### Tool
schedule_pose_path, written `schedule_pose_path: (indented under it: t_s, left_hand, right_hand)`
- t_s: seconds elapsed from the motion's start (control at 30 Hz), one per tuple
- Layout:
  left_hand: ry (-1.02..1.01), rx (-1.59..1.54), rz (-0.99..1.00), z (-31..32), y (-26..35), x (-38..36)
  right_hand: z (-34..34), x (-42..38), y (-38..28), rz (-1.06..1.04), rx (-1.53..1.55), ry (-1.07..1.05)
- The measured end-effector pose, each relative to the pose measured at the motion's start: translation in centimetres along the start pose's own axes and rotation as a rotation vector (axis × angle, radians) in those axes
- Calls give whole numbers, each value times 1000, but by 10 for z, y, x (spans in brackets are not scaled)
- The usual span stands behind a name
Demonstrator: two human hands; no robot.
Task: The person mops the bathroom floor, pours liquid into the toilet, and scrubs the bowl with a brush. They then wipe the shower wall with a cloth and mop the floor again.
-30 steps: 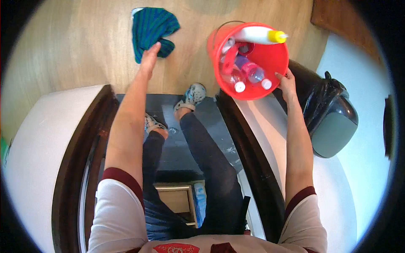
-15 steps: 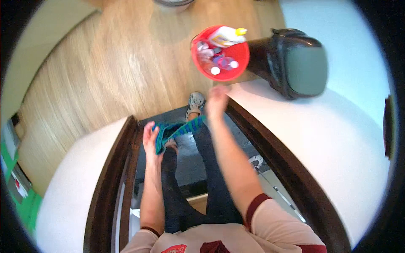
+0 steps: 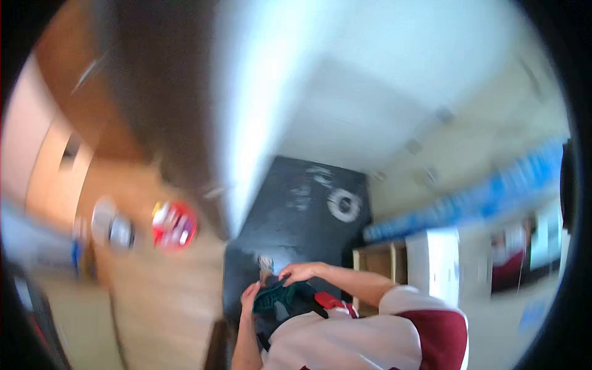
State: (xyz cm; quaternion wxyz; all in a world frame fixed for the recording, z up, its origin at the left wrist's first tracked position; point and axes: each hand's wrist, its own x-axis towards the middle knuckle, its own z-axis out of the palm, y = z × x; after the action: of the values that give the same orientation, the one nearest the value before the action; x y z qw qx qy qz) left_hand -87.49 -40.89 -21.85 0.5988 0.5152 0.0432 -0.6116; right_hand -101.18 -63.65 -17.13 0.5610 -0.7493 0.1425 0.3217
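Note:
A dark teal cloth [image 3: 269, 300] hangs between my two hands, close in front of my body. My left hand [image 3: 250, 297] is closed on its left edge. On the other side, my right hand [image 3: 297, 272] grips the upper right edge with bent fingers. Part of the cloth lies in shadow against my dark clothing. Below the hands, one patterned shoe [image 3: 265, 261] shows on the dark floor mat.
The dark mat [image 3: 290, 216] bears white markings. A red bucket [image 3: 174, 226] with bottles stands on the wooden floor at left. A wall edge [image 3: 231, 154] rises ahead, blurred. Wooden shelving [image 3: 375, 262] and a white cabinet [image 3: 435, 264] stand at right.
The view has swung to the right, so the bucket now appears at left and the cabinet shows. My hands have come nearer my body, and my right hand is closer to my left.

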Motion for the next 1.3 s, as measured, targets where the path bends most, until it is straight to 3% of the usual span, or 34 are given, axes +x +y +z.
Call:
schedule_pose_path:
  t_s: [0.03, 0.07, 0.13, 0.17, 0.2, 0.23, 0.33, 0.37, 0.47, 0.53, 0.57, 0.6, 0.67, 0.73, 0.87, 0.9, 1.0, 1.1, 1.17, 1.3]
  left_hand:
    - [-82, 138, 2, 21, 9, -4]
    - [-224, 589, 203, 76, 37, 10]
    - [-391, 947, 228, 154, 74, 3]
    - [-486, 1012, 84, 179, 80, 23]
    - [-583, 1052, -49, 128, 93, -14]
    - [-620, 1178, -57, 126, 98, -16]
    - [-804, 1222, 91, 173, 111, -1]
    - [-790, 1015, 21, 212, 128, -23]
    - [-809, 922, 189, 297, 141, -14]
    - [-842, 1045, 388, 346, 128, -3]
    - [-850, 1098, 487, 369, 120, 4]
    - [-876, 1164, 585, 388, 109, 10]
    - [-947, 1261, 789, 423, 83, 20]
    - [-970, 1339, 923, 450, 70, 27]
    - [-864, 1486, 1083, 503, 82, 55]
    - [-811, 1540, 1104, 512, 92, 64]
    - [-552, 1728, 1107, 540, 121, 101]
    - [-448, 1809, 1070, 554, 113, 156]
    - [-625, 1590, 1155, 553, 83, 213]
    - [-1001, 1378, 1170, 650, 89, 241]
  right_hand:
    - [-9, -38, 5, -6, 36, 133]
    - [-56, -123, -12, 17, 89, 336]
    - [-75, -169, 23, -125, 4, 594]
    - [-89, -190, 31, -82, -42, 663]
    - [-33, -180, -27, -19, -111, 725]
    - [-17, -183, -39, 32, -167, 776]
    - [-17, -215, -7, -116, -88, 1049]
    - [-28, -240, -13, -76, -4, 1032]
    - [-60, -280, -6, -276, 72, 1502]
    - [-68, -305, -16, -156, 120, 1860]
    - [-69, -307, -4, -96, 128, 1897]
    - [-67, -302, 10, -21, 128, 1892]
    - [-62, -295, 42, -55, 340, 1590]
    - [-58, -275, 77, -33, 417, 1514]
    - [-112, -324, 78, 8, 311, 1590]
    - [-130, -334, 76, 43, 406, 1570]
    - [-166, -317, 111, -155, 935, 1465]
    - [-209, -328, 115, -354, 1516, 995]
    - [-235, -317, 127, -446, 1803, 799]
    - [-297, -342, 138, -860, 2129, 1083]
